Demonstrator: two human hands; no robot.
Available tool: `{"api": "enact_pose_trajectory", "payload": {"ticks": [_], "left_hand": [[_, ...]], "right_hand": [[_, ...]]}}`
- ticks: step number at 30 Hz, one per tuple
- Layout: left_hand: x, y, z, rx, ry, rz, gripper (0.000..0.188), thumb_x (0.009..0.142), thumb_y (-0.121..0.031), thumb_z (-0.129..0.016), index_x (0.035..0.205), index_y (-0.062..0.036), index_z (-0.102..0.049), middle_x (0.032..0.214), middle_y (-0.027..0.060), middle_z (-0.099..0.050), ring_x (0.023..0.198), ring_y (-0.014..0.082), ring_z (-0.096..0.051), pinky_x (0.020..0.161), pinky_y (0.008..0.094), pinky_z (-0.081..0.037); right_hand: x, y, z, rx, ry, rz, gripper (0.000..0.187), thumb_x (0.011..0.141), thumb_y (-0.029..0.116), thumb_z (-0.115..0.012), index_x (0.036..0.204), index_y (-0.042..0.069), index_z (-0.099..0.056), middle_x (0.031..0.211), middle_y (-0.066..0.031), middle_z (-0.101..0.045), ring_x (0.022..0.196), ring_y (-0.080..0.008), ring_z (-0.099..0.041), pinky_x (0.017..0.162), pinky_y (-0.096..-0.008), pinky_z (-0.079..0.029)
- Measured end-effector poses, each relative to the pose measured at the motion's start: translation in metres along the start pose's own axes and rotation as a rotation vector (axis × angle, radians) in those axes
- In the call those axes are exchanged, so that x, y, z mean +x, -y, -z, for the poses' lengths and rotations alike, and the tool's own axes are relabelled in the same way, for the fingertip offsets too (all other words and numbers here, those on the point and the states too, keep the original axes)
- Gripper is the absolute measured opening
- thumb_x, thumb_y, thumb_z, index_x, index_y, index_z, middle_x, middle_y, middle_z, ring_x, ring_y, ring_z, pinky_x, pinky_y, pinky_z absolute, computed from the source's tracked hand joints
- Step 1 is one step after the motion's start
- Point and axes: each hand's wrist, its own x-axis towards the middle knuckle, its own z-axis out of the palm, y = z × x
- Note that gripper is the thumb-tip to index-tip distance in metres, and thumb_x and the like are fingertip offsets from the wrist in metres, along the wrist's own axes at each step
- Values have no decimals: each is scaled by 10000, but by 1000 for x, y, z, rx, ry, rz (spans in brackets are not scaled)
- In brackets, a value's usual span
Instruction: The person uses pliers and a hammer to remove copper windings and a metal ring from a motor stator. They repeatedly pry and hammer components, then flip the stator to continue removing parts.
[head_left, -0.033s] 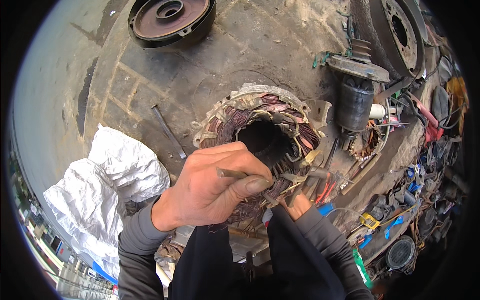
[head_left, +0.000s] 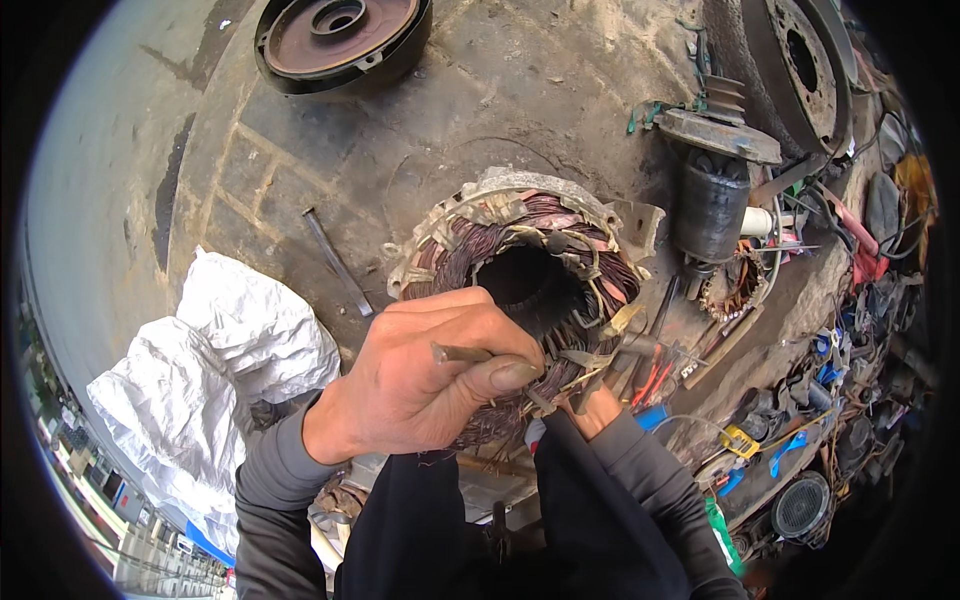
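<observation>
My left hand [head_left: 415, 385] pinches a thin metal tool [head_left: 462, 353] against the stator winding [head_left: 520, 260]; my right hand [head_left: 597, 408] is mostly hidden, its grip unclear

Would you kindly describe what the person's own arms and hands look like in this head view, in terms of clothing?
Both hands are bare, with no gloves. The left hand comes out of a long, snug dark grey sleeve that ends at the wrist. The right hand is mostly hidden; its forearm wears a matching dark grey sleeve. No watch, rings or markings are visible.
</observation>
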Motion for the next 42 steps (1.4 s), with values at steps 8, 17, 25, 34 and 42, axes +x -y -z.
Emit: {"api": "enact_pose_trajectory", "payload": {"ticks": [8, 17, 25, 34, 42], "left_hand": [[-6, -3, 9, 26, 25, 5, 280, 1071, -258, -716, 979, 5, -748, 898, 128, -788, 819, 290, -752, 728, 375, -569], [8, -25, 11, 177, 2, 44, 263, 828, 26, -804, 1068, -42, -721, 875, 83, -694, 768, 294, -656, 680, 370, -537], [22, -56, 5, 589, 98, 208, 194, 1001, -132, -733, 1166, -64, -657, 904, 106, -685, 925, 322, -679, 824, 440, -529], [25, -50, -25, 788, -240, 50, 72, 1007, -82, -692, 1038, -19, -708, 945, 96, -718, 892, 329, -688, 901, 451, -512], [35, -28, -20, 816, -313, 40, 102, 1033, -64, -648, 933, -49, -658, 755, 80, -686, 718, 326, -691, 753, 435, -518]], "right_hand": [[-3, -13, 5, 0, -14, -28, 275, 1159, 326, -533, 1130, 74, -639, 985, -78, -696, 870, -303, -746, 732, -548, -661], [-19, -3, -18, -158, -1, 9, 244, 1161, 278, -516, 1104, 66, -622, 981, -97, -695, 874, -337, -750, 741, -584, -664], [-31, 7, -56, -18, -94, -12, 376, 1159, 454, -420, 1200, 146, -631, 1019, -83, -694, 922, -241, -715, 774, -442, -616], [-35, 11, -59, -68, -127, -132, 511, 1108, 637, -436, 1130, 167, -635, 919, -7, -569, 677, -153, -458, 610, -311, -366], [-29, 5, -51, -59, 3, -116, 522, 1114, 621, -430, 1109, 137, -624, 803, -36, -597, 679, -228, -567, 631, -402, -463]]}}
